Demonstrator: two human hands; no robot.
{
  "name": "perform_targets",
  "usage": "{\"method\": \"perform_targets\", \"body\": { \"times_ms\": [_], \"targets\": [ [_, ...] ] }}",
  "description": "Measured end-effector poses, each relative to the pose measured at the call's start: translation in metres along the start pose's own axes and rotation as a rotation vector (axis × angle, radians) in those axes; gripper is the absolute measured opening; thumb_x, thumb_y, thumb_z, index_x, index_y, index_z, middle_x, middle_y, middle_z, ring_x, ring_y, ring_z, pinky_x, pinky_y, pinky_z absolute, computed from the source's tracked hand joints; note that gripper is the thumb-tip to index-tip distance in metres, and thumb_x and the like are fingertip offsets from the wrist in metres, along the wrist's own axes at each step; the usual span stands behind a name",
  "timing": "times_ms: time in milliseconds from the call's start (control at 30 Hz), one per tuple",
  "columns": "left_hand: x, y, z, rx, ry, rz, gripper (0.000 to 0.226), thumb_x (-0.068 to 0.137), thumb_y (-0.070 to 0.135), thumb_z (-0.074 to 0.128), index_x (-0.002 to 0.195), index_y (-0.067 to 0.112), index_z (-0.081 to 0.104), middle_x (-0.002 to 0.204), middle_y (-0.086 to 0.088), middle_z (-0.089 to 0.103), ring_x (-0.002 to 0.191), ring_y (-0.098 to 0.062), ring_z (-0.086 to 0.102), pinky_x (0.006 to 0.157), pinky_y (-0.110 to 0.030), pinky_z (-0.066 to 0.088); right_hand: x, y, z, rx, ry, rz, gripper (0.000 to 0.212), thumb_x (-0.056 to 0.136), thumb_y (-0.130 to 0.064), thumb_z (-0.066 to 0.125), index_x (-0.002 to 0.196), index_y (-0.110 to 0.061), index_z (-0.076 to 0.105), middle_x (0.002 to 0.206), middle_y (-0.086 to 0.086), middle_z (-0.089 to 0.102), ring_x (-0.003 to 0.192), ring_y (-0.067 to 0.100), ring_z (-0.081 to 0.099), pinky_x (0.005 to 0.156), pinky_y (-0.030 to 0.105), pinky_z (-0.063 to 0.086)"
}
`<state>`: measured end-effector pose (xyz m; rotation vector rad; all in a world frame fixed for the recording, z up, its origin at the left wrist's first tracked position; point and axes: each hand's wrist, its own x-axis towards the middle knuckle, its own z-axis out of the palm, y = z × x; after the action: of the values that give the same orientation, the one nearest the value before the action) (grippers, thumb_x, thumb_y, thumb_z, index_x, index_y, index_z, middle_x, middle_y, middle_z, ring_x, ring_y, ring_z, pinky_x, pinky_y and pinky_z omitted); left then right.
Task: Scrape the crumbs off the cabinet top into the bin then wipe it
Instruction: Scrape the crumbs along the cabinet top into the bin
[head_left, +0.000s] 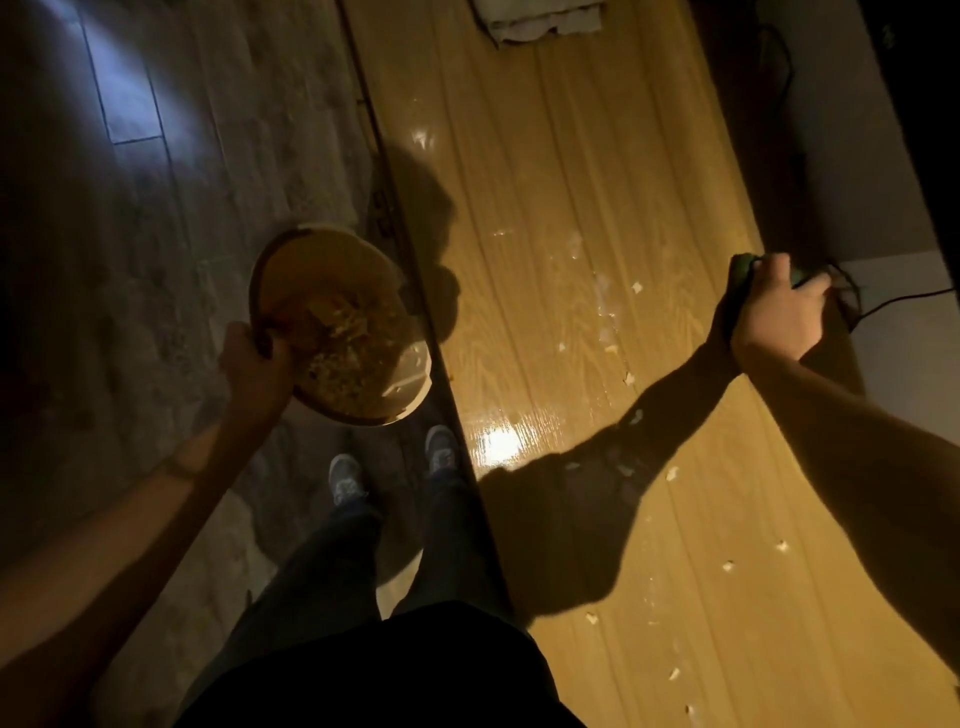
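The glossy yellow wooden cabinet top (545, 208) runs from the top middle down to the bottom right. Pale crumbs (613, 312) lie scattered along it, with more crumbs near its lower right. My left hand (254, 364) grips the rim of a round tan bin (410, 384), held tilted just beside the cabinet's left edge; scraps lie inside it. At the cabinet's far right edge, my right hand (774, 317) is closed around a dark green scraper (740, 267), most of which is hidden by the fingers.
A crumpled white cloth (540, 18) lies at the far end of the cabinet top. A black cable (883, 306) runs along the right side near my right hand. My feet stand on the wooden floor (156, 182) beside the cabinet.
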<state>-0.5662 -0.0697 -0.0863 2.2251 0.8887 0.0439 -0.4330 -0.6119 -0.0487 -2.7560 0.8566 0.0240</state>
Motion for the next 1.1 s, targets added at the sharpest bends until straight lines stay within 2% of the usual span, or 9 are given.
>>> {"method": "perform_targets", "body": {
  "times_ms": [67,167,300,500,567,700,833,933,1100],
  "targets": [
    [-0.004,-0.002,0.002,-0.015,-0.021,-0.012,0.022,0.096,0.015,0.058,0.09,-0.005,0.052,0.084,-0.026,0.052,0.084,-0.041,0.059,0.071,-0.051,0.044,-0.009,-0.007,0.003,0.016,0.035,0.02,0.06,0.085,-0.079,0.034,0.122,-0.032,0.043,0.124,0.008,0.057,0.106,0.032,0.059,0.086,0.045,0.043],
    [-0.008,-0.004,0.004,0.003,-0.041,-0.056,0.024,0.095,0.014,0.057,0.095,-0.009,0.053,0.091,-0.032,0.056,0.088,-0.043,0.06,0.071,-0.051,0.045,-0.029,-0.022,0.007,-0.05,-0.017,-0.178,0.04,0.094,-0.071,0.027,0.111,-0.038,0.043,0.11,0.003,0.042,0.092,0.026,0.053,0.079,0.044,0.045],
    [-0.016,-0.008,0.003,0.042,-0.049,-0.061,0.026,0.093,0.02,0.059,0.095,-0.006,0.053,0.091,-0.028,0.057,0.085,-0.036,0.058,0.068,-0.043,0.04,-0.067,-0.052,0.02,-0.061,-0.07,-0.344,0.033,0.105,-0.054,0.032,0.127,-0.031,0.04,0.123,0.012,0.038,0.086,0.026,0.053,0.074,0.046,0.059],
    [-0.027,-0.011,-0.006,-0.034,-0.096,-0.053,0.042,0.083,0.056,0.049,0.089,0.014,0.049,0.073,0.005,0.051,0.064,-0.01,0.047,0.058,-0.027,0.032,-0.15,-0.114,0.038,-0.102,-0.144,-0.589,0.041,0.1,-0.031,0.048,0.14,-0.023,0.04,0.125,0.019,0.042,0.086,0.034,0.062,0.063,0.043,0.058],
    [-0.029,-0.015,-0.01,-0.023,-0.147,-0.071,0.049,0.084,0.062,0.05,0.089,0.014,0.052,0.076,0.0,0.056,0.068,-0.014,0.055,0.058,-0.028,0.038,-0.184,-0.14,0.044,-0.117,-0.167,-0.62,0.043,0.101,-0.025,0.054,0.142,-0.022,0.042,0.124,0.019,0.043,0.086,0.035,0.063,0.065,0.044,0.059],
    [-0.036,-0.012,-0.022,-0.032,-0.148,0.013,0.033,0.093,0.039,0.057,0.089,0.006,0.054,0.082,-0.011,0.057,0.077,-0.03,0.058,0.064,-0.04,0.046,-0.246,-0.192,0.059,-0.165,-0.229,-0.713,0.039,0.104,-0.024,0.047,0.142,-0.023,0.043,0.129,0.02,0.043,0.086,0.038,0.064,0.068,0.045,0.056],
    [-0.048,0.0,-0.035,-0.11,-0.173,0.021,0.021,0.095,0.022,0.059,0.096,0.001,0.053,0.086,-0.013,0.052,0.079,-0.024,0.052,0.058,-0.027,0.034,-0.306,-0.229,0.082,-0.25,-0.366,-0.936,0.037,0.105,-0.026,0.044,0.142,-0.023,0.041,0.137,0.022,0.038,0.103,0.042,0.06,0.073,0.047,0.054],
    [-0.052,0.003,-0.042,-0.152,-0.191,-0.035,0.027,0.097,0.019,0.057,0.11,-0.003,0.054,0.097,-0.018,0.057,0.09,-0.025,0.056,0.074,-0.034,0.045,-0.333,-0.234,0.087,-0.093,-0.39,-0.913,0.032,0.103,-0.028,0.05,0.135,-0.029,0.048,0.131,0.021,0.043,0.1,0.042,0.059,0.067,0.045,0.052],
    [-0.05,0.001,-0.035,-0.179,-0.176,-0.081,0.028,0.095,0.02,0.058,0.109,-0.005,0.056,0.101,-0.024,0.062,0.094,-0.034,0.062,0.081,-0.048,0.052,-0.284,-0.221,0.069,0.044,-0.287,-0.812,0.029,0.106,-0.041,0.043,0.133,-0.029,0.048,0.117,0.016,0.043,0.08,0.037,0.062,0.059,0.036,0.043]
  ]
}}
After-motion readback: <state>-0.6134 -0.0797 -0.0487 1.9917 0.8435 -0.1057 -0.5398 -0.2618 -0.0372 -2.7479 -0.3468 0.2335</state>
